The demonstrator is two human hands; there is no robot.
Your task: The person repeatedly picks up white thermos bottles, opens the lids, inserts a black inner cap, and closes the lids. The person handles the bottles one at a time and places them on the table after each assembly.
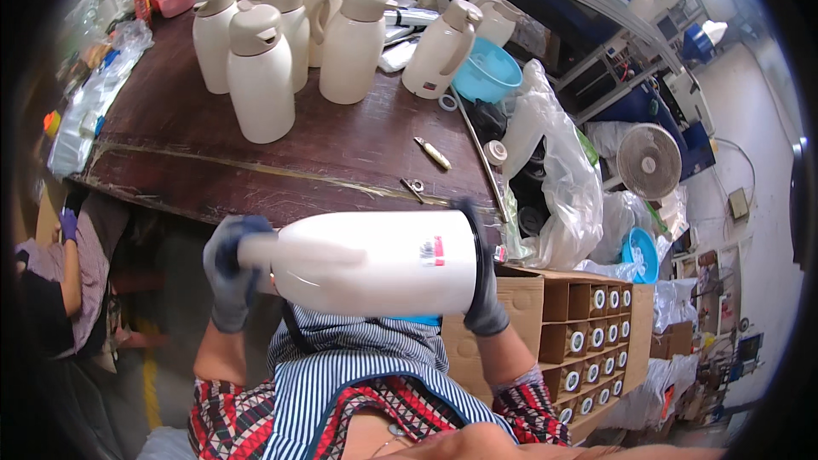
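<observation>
A white vacuum jug (383, 264) lies on its side in the air between my hands, in front of the table's near edge. My left hand (230, 277), in a grey and dark blue work glove, is closed round the jug's top end and is blurred by motion. Against the base at the other end, my gloved right hand (487, 294) grips with its fingers on the far side. A small label with a red patch is on the jug's body near the base. The handle is smeared and hard to make out.
Several cream jugs (262, 89) stand on the dark table (162, 145). A small knife-like tool (433, 153) and a metal piece (413, 190) lie nearer. At right are a blue basin (487, 72), plastic bags (554, 170) and a divided carton (554, 298). Another person's gloved hand (68, 223) shows at left.
</observation>
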